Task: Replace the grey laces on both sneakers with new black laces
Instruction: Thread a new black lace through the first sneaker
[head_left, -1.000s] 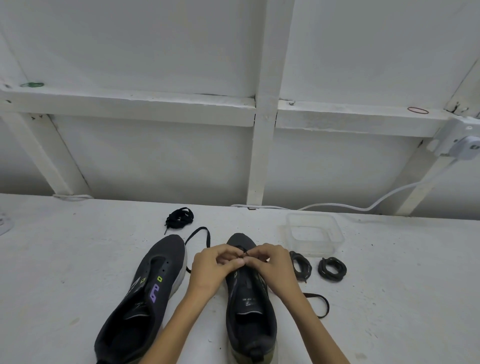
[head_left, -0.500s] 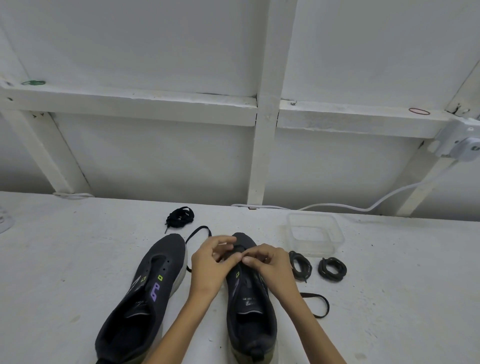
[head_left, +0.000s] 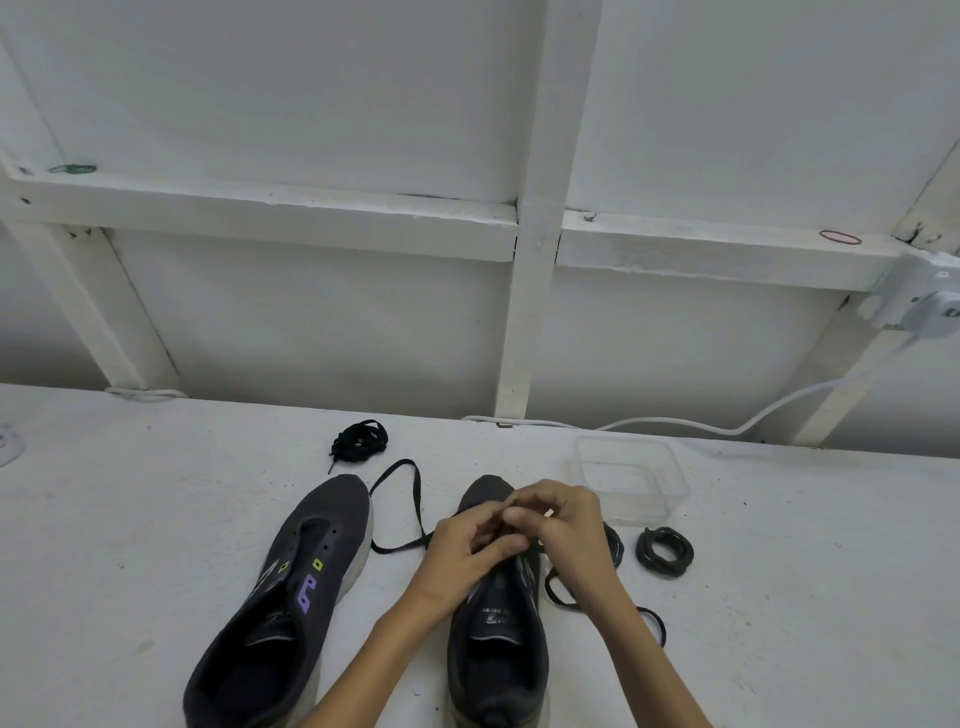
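- The right sneaker (head_left: 498, 623) sits on the tabletop (head_left: 130, 519), with both hands meeting over its toe-end eyelets.
- The left hand (head_left: 467, 551) and right hand (head_left: 566, 525) each pinch the black lace (head_left: 400, 545).
- Since 1 second ago the right hand has risen, and more lace trails left of this sneaker. Threading seems underway.
- The left sneaker (head_left: 291, 587), left of it, has no lace; the grey laces (head_left: 665, 551) lie coiled to its right.

L hand (head_left: 467, 552), R hand (head_left: 571, 525) bare; L forearm (head_left: 363, 662), R forearm (head_left: 647, 657) bare to frame edge
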